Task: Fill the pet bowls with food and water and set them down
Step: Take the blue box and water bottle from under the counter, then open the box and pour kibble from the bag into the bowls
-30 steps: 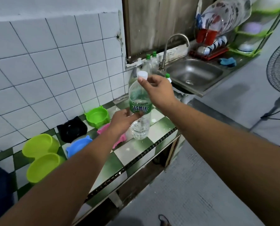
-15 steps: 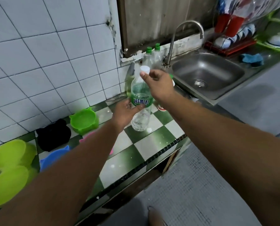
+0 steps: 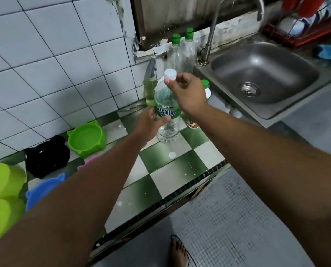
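Observation:
A clear water bottle (image 3: 167, 105) with a green label stands upright on the green-and-white checkered counter (image 3: 172, 170). My left hand (image 3: 149, 125) grips its lower body. My right hand (image 3: 189, 93) pinches the white cap (image 3: 170, 74) at the bottle's top. Pet bowls sit to the left: a green cat-shaped bowl (image 3: 86, 138), a black bowl (image 3: 47, 156), a blue bowl (image 3: 43, 189), and a pink bowl (image 3: 90, 161) mostly hidden behind my left forearm. The bowls I can see into hold nothing.
Two lime-green bowls (image 3: 0, 195) sit at the far left edge. Bottles with green caps (image 3: 182, 49) and a yellow soap bottle (image 3: 151, 89) stand against the tiled wall. A steel sink (image 3: 262, 74) with a tap (image 3: 214, 31) is to the right, with a dish rack (image 3: 303, 29) behind it.
The view has shifted closer and to the right, toward the bottle and sink. Both hands keep their hold on the bottle and cap.

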{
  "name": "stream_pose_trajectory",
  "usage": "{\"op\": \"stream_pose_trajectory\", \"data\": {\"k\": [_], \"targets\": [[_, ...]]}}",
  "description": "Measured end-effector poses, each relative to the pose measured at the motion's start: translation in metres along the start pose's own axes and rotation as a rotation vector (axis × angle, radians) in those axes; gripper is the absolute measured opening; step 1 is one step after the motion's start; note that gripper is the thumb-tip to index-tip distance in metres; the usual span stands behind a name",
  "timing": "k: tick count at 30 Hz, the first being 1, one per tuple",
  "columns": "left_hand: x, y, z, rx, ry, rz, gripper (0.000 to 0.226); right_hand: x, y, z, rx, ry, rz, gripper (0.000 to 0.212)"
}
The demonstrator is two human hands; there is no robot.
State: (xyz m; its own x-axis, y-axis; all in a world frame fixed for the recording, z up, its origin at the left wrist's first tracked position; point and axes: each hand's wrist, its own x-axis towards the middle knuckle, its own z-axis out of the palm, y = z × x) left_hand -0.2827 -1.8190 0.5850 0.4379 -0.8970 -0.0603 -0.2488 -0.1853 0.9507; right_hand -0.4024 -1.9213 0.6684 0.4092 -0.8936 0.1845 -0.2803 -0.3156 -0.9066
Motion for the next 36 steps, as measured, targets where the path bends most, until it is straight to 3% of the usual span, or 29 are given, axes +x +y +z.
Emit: {"op": "stream_pose_trajectory", "data": {"k": [6,10,17,22,25,28,31,36], "targets": [[-0.014,-0.014,0.010,-0.009,0.051,0.035,0.045,-0.012,0.011,0.007,0.021,-0.009,-0.022,0.053],[-0.016,-0.012,0.011,0.018,0.065,0.038,0.045,-0.019,0.014,0.006,0.032,0.027,-0.064,0.044],[-0.008,-0.016,0.003,0.279,0.043,-0.004,0.076,-0.028,0.010,0.003,-0.013,0.021,-0.104,0.042],[-0.033,0.019,-0.011,0.267,0.054,0.009,0.071,-0.037,0.002,0.003,-0.132,0.039,-0.127,0.046],[-0.059,0.028,-0.034,0.248,0.084,0.040,0.077,-0.049,-0.003,0.003,-0.180,0.120,-0.095,0.053],[-0.097,0.034,-0.069,0.238,0.128,0.054,0.059,-0.074,-0.015,0.003,-0.243,0.183,-0.087,0.053],[-0.147,0.035,-0.111,0.242,0.206,0.065,0.057,-0.111,-0.038,0.013,-0.308,0.229,-0.095,0.054],[-0.243,0.019,-0.188,0.158,0.285,0.050,0.063,-0.188,-0.093,0.063,-0.384,0.158,-0.178,0.044]]}}
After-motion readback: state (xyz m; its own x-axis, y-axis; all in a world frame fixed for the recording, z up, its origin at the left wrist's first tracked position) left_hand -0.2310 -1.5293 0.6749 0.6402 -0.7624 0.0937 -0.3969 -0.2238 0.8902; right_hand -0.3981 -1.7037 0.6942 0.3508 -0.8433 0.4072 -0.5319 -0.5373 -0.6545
